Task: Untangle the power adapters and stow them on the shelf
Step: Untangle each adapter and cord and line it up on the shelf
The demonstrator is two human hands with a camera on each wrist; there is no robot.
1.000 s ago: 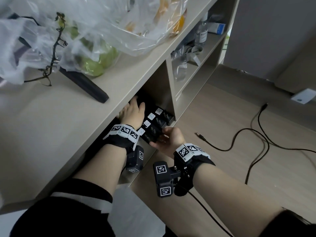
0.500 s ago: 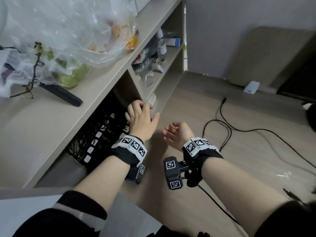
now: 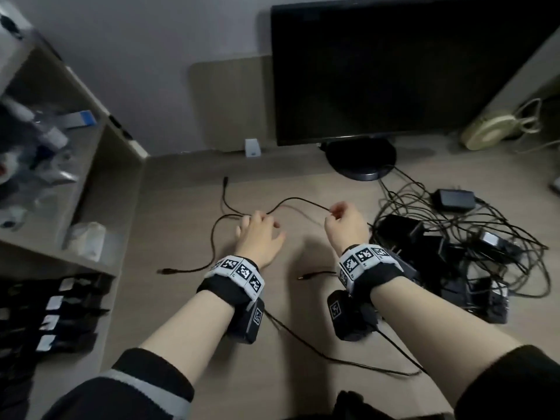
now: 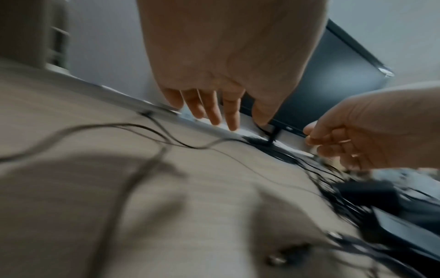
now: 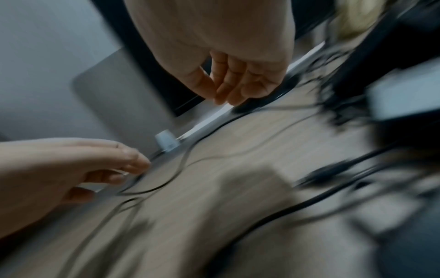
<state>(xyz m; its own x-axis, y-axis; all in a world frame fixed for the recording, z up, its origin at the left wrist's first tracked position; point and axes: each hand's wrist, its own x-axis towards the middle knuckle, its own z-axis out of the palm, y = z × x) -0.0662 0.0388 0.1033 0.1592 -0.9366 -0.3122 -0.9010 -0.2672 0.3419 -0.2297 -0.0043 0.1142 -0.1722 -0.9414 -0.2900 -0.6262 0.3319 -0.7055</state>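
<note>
The tangled power adapters (image 3: 454, 256) lie in a heap on the floor (image 3: 181, 201) to the person's right, black bricks knotted through loops of thin cable, with one more brick (image 3: 453, 199) sitting apart near the monitor's foot. A long loose cable (image 3: 291, 202) trails out of the heap to the left across bare floor.

A second ago both hands were down at the shelf, setting a batch of adapters into the lower compartment; half a second ago they were drawing back from it. Now the person has turned away from the shelf to face the heap. That batch (image 3: 60, 316) sits in a row in the lower compartment of the shelf (image 3: 100, 165), at the left edge of the head view, white labels up.

The left hand (image 3: 260, 234) reaches forward with fingers spread and relaxed, just over the spot where the loose cable crosses itself; I can't tell if it touches yet. The right hand (image 3: 344, 221) hangs above the same cable nearer the heap, fingers loosely curled. The wrist views are blurred, and show nothing held in it.

So one round of stowing looks finished and the next is opening: this cable will likely be traced back into the heap, which remains large.

Behind it all stand the dark monitor (image 3: 394, 71) and a cream-coloured device (image 3: 488, 133) off to the right.
</note>
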